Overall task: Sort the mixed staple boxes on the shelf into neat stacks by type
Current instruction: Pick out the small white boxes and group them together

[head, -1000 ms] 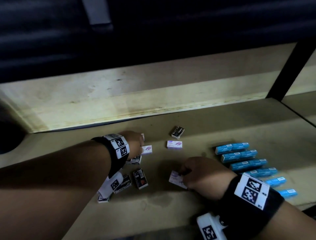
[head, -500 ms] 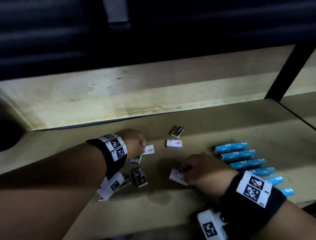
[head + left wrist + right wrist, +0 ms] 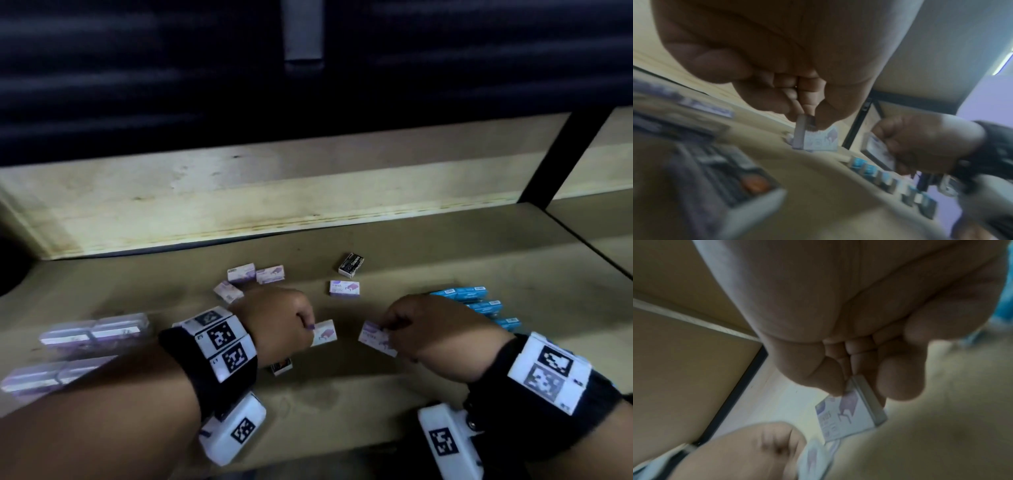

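A small white cardboard staple box with purple print point(image 3: 323, 333) sits pinched at its near end between the thumb and curled fingers of the left hand point(image 3: 274, 320), jutting out toward the right hand point(image 3: 435, 334). That hand pinches a second white-and-purple staple box point(image 3: 376, 336) by one corner, thumb on its printed face, and the two boxes lie near each other between the hands, above the tan wooden shelf board point(image 3: 342, 394). Whether either box touches the board cannot be told.

Beyond the left hand lie three more white-and-purple boxes point(image 3: 241, 273), loosely grouped; further right, one lone box of the same kind point(image 3: 345, 288) and a black staple box point(image 3: 351, 264) behind it. Just under the left wrist a dark box with an orange patch point(image 3: 281, 366) shows only in part. Right of the right hand, a row of long blue boxes point(image 3: 460, 294) is largely hidden by it. Left of the left forearm, blurred pale purple packs point(image 3: 96, 330) lie in two rows.
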`<state>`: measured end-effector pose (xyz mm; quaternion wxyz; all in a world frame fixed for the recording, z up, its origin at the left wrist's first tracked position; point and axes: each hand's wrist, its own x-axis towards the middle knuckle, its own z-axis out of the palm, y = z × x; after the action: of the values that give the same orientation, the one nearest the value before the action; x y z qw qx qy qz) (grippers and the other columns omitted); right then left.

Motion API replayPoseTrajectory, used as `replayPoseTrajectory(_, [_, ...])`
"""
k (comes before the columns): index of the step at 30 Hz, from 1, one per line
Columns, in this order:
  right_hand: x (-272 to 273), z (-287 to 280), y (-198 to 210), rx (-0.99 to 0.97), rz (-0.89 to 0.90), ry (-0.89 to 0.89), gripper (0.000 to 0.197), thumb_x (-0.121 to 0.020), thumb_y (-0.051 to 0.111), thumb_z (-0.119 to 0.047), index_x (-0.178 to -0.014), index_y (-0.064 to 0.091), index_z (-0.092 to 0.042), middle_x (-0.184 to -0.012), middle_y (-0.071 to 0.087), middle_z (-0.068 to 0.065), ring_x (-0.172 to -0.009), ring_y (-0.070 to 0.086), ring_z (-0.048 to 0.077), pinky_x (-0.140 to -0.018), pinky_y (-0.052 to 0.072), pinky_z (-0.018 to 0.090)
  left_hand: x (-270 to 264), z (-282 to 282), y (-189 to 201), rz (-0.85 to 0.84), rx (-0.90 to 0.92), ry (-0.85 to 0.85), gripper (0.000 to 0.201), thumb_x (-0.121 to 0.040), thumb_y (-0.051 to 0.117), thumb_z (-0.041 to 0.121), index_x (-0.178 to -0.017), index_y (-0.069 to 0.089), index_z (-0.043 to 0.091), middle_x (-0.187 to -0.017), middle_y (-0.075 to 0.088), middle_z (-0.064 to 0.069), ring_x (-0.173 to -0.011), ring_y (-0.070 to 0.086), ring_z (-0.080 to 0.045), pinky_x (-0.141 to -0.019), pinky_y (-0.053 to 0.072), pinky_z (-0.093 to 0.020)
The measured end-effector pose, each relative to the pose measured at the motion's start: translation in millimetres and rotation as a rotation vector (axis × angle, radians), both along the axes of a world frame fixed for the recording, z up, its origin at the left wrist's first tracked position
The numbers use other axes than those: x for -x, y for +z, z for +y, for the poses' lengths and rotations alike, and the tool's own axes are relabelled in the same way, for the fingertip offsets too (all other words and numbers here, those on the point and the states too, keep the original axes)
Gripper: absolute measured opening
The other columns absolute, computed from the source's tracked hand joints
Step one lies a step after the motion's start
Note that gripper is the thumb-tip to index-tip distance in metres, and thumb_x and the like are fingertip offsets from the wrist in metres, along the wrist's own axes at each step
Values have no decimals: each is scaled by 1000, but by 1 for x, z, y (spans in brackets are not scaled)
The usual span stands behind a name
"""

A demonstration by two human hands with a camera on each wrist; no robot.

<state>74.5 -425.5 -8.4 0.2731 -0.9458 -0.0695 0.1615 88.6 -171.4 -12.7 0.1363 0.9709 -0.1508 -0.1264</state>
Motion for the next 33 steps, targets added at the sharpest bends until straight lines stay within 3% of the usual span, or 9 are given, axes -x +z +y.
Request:
replayPoseTrajectory(3, [1, -11, 8, 34, -37, -20, 39, -56, 54, -52, -90, 70, -41, -74, 70, -18, -65, 62, -1, -61, 51, 23, 10, -13, 0, 28, 47, -10, 10, -70, 56, 49, -74, 62, 41, -80, 64, 18, -78, 58, -2, -72, 48, -26])
replayPoseTrajectory(8, [7, -25, 17, 279, -36, 104, 36, -64, 53, -44, -98, 66, -43, -85, 67, -16, -76, 60, 2, -59, 40, 16, 25, -37, -6, 79, 100, -52, 18, -72, 61, 47, -88, 65, 42, -82, 64, 21, -78, 58, 2, -63, 41, -19])
replayPoseTrajectory(10, [13, -28, 21, 348, -40, 148, 37, -65, 50, -46, -100, 57, -56, -91, 66, -16, -82, 59, 4, -67, 44, 18, 29, -47, -8, 99, 103, -76, 17, -73, 62, 47, -89, 64, 42, -82, 65, 20, -78, 58, 1, -63, 41, -19])
replayPoseTrajectory(12, [19, -30, 25, 378, -46, 196, 34, -64, 47, -49, -94, 48, -66, -84, 61, -17, -77, 55, 2, -65, 45, 20, 34, -55, -9, 77, 93, -98, 13, -74, 61, 46, -86, 62, 41, -83, 65, 19, -77, 58, 0, -59, 37, -18])
replayPoseTrajectory(14, [27, -32, 24, 418, -71, 217, 37, -66, 47, -52, -101, 46, -61, -82, 59, -15, -73, 53, 4, -59, 42, 21, 39, -63, -10, 36, 79, -107, 9, -76, 61, 45, -83, 62, 40, -86, 66, 17, -80, 59, -4, -61, 37, -19])
replayPoseTrajectory(16, [33, -34, 19, 478, -106, 224, 36, -70, 51, -50, -105, 49, -55, -88, 63, -15, -79, 58, 8, -63, 45, 24, 43, -68, -11, 21, 86, -116, 13, -76, 61, 47, -86, 62, 39, -85, 67, 17, -79, 59, -3, -61, 39, -18])
replayPoseTrajectory(19, [37, -34, 14, 534, -96, 238, 35, -74, 54, -47, -108, 51, -57, -96, 65, -15, -89, 62, 11, -69, 46, 25, 47, -74, -13, 12, 88, -149, 17, -75, 62, 46, -90, 64, 37, -81, 65, 20, -73, 56, 0, -55, 32, -12])
replayPoseTrajectory(23, [39, -34, 11, 574, -71, 264, 38, -75, 56, -42, -111, 53, -57, -103, 67, -14, -96, 63, 13, -73, 47, 26, 53, -82, -20, 11, 90, -145, 13, -74, 63, 44, -86, 62, 38, -79, 63, 21, -74, 56, 0, -58, 35, -15])
replayPoseTrajectory(33, [42, -30, 5, 604, -87, 291, 39, -75, 56, -42, -112, 54, -56, -102, 67, -12, -93, 64, 13, -61, 34, 23, 59, -83, -30, 36, 56, -139, 22, -72, 62, 49, -93, 57, 43, -82, 65, 18, -76, 59, -4, -61, 40, -20])
